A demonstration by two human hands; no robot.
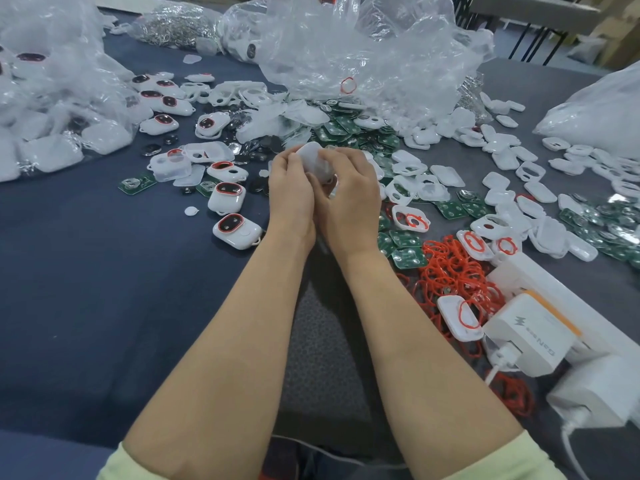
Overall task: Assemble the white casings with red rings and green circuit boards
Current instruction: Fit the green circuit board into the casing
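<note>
My left hand [290,188] and my right hand [349,192] are pressed together around one white casing [311,155] held above the table's middle. Fingers of both hands curl round it; its smooth back faces me and its inside is hidden. A heap of red rings [450,268] lies to the right of my right forearm. Green circuit boards [401,245] lie beside that heap, and more green boards [349,129] are piled behind my hands. Finished casings with red rings [237,231] sit to the left of my left hand.
Loose white casing halves [512,157] cover the right side of the dark table [104,271]. Crumpled clear plastic bags [363,57] stand at the back and left. A white power strip with chargers [540,336] lies at the near right. Black round discs [258,157] are scattered behind my left hand.
</note>
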